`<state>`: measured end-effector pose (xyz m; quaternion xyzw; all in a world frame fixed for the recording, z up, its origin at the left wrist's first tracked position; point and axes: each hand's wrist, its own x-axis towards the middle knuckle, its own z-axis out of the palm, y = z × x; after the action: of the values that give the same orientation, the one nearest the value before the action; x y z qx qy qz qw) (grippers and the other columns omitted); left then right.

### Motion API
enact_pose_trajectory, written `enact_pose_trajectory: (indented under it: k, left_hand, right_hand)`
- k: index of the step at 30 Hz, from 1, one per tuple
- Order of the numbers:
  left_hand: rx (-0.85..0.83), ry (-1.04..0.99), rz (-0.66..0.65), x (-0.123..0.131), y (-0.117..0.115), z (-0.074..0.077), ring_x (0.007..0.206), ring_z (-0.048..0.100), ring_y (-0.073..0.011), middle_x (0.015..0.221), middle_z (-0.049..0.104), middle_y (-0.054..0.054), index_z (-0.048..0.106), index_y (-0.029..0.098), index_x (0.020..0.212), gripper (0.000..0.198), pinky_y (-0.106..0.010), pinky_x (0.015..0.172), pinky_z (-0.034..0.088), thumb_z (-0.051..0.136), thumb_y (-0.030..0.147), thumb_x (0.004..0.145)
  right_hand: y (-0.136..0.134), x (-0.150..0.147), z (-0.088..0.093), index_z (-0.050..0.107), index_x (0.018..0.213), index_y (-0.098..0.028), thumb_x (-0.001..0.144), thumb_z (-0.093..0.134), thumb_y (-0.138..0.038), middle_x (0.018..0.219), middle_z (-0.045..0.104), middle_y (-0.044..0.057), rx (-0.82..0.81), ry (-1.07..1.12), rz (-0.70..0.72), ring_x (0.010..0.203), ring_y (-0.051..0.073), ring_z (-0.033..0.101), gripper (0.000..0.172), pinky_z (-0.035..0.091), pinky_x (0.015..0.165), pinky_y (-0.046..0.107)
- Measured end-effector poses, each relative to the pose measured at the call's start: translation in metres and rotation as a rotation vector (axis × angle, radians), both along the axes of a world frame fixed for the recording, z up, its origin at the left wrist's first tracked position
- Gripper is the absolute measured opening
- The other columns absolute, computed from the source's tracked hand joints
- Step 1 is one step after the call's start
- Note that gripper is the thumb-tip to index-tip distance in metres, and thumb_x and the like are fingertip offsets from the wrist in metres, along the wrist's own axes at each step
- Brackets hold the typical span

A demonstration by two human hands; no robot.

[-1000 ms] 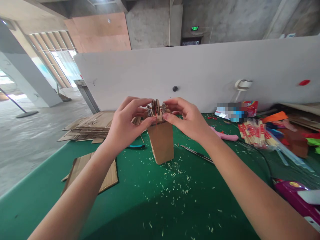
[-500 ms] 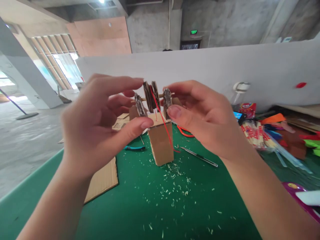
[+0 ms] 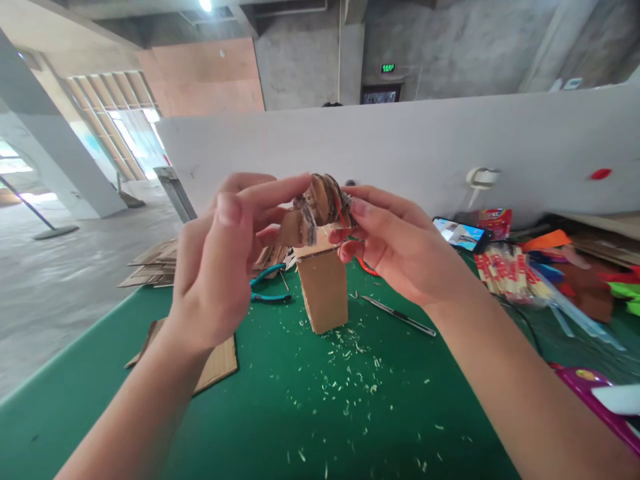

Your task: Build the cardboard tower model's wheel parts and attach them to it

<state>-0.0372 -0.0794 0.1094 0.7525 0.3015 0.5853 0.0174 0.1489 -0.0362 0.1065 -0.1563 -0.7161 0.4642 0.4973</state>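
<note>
A small wheel assembly (image 3: 325, 199) of cardboard discs is in front of me, over the top of an upright cardboard box (image 3: 324, 293). Whether it is fixed to the box, I cannot tell. Its right end is pinched in my right hand (image 3: 395, 243), thumb in front, and a bit of red string (image 3: 341, 212) shows beside the fingers. With thumb raised and fingers extended, my left hand (image 3: 213, 267) touches the wheel's upper left edge with its index finger. A tilted cardboard side piece (image 3: 299, 227) is beside the left fingers, which partly pass behind it.
Blue-handled pliers (image 3: 270, 298) lie left of the box, a craft knife (image 3: 397, 315) right of it. Pale shavings (image 3: 350, 373) dot the green table (image 3: 260, 427). Cardboard sheets (image 3: 220, 367) lie left; a phone (image 3: 460, 233), bundled sticks (image 3: 507, 273) and purple-handled scissors (image 3: 590, 393) lie right.
The wheel assembly has turned and tilted between my hands. My left thumb has lifted off its left part. My right fingers have closed around the right end and the red string.
</note>
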Motion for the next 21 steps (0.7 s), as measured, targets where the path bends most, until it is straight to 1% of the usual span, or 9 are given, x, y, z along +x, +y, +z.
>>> enact_pose_trajectory:
  k: [2, 4, 6, 8, 10, 16, 21]
  left_hand:
    - [-0.079, -0.052, -0.002, -0.001, 0.003, 0.001, 0.079, 0.061, -0.0111, 0.103, 0.06, -0.002, 0.063, 0.025, 0.112, 0.029, -0.022, 0.064, 0.053, 0.04, 0.03, 0.095]
    - [-0.184, -0.068, 0.02, -0.003, 0.003, 0.002, 0.073, 0.06, -0.0087, 0.096, 0.061, -0.002, 0.062, 0.023, 0.112, 0.026, -0.018, 0.061, 0.051, 0.053, 0.022, 0.089]
    - [-0.31, -0.055, -0.046, -0.007, 0.004, 0.003, 0.072, 0.061, -0.0092, 0.095, 0.06, -0.003, 0.061, 0.021, 0.113, 0.029, -0.018, 0.059, 0.05, 0.059, 0.023, 0.084]
    - [-0.44, -0.011, -0.139, -0.011, 0.006, 0.004, 0.076, 0.063, -0.0132, 0.096, 0.06, -0.005, 0.059, 0.019, 0.114, 0.034, -0.021, 0.062, 0.052, 0.062, 0.025, 0.081]
    - [-0.514, 0.05, -0.189, -0.014, 0.009, 0.004, 0.079, 0.064, -0.0164, 0.095, 0.063, -0.006, 0.057, 0.018, 0.114, 0.037, -0.025, 0.063, 0.054, 0.065, 0.027, 0.079]
    - [-0.573, 0.124, -0.297, -0.019, 0.012, 0.005, 0.084, 0.065, -0.0192, 0.093, 0.067, -0.006, 0.055, 0.019, 0.105, 0.031, -0.031, 0.07, 0.055, 0.066, 0.027, 0.077]
    - [-0.598, 0.109, -0.336, -0.02, 0.012, 0.006, 0.083, 0.065, -0.0186, 0.091, 0.067, -0.006, 0.054, 0.018, 0.098, 0.027, -0.031, 0.069, 0.054, 0.067, 0.025, 0.076]
  right_hand:
    - [0.007, 0.001, -0.004, 0.06, 0.106, -0.024, 0.084, 0.056, -0.039, 0.099, 0.063, 0.003, -0.067, 0.019, 0.063, 0.083, 0.015, 0.062, 0.027, 0.051, 0.063, 0.028]
    - [0.013, 0.003, -0.007, 0.059, 0.105, -0.023, 0.083, 0.058, -0.036, 0.098, 0.063, 0.003, -0.128, 0.012, 0.119, 0.083, 0.014, 0.061, 0.026, 0.051, 0.063, 0.026]
    - [0.017, 0.005, -0.009, 0.059, 0.105, -0.022, 0.084, 0.058, -0.035, 0.098, 0.062, 0.003, -0.155, -0.012, 0.157, 0.083, 0.014, 0.06, 0.025, 0.05, 0.064, 0.026]
    - [0.019, 0.007, -0.011, 0.059, 0.106, -0.022, 0.084, 0.059, -0.032, 0.099, 0.062, 0.003, -0.155, -0.043, 0.186, 0.084, 0.013, 0.059, 0.024, 0.05, 0.067, 0.026]
    - [0.02, 0.009, -0.012, 0.059, 0.108, -0.022, 0.084, 0.059, -0.029, 0.102, 0.062, 0.003, -0.155, -0.085, 0.214, 0.085, 0.013, 0.059, 0.024, 0.05, 0.07, 0.027]
    - [0.018, 0.008, -0.013, 0.057, 0.114, -0.024, 0.085, 0.058, -0.03, 0.106, 0.063, 0.004, -0.168, -0.155, 0.225, 0.093, 0.015, 0.06, 0.03, 0.051, 0.08, 0.03]
    - [0.012, 0.004, -0.011, 0.048, 0.121, -0.024, 0.084, 0.06, -0.03, 0.105, 0.063, 0.005, -0.252, -0.118, 0.219, 0.09, 0.015, 0.062, 0.039, 0.053, 0.083, 0.035]
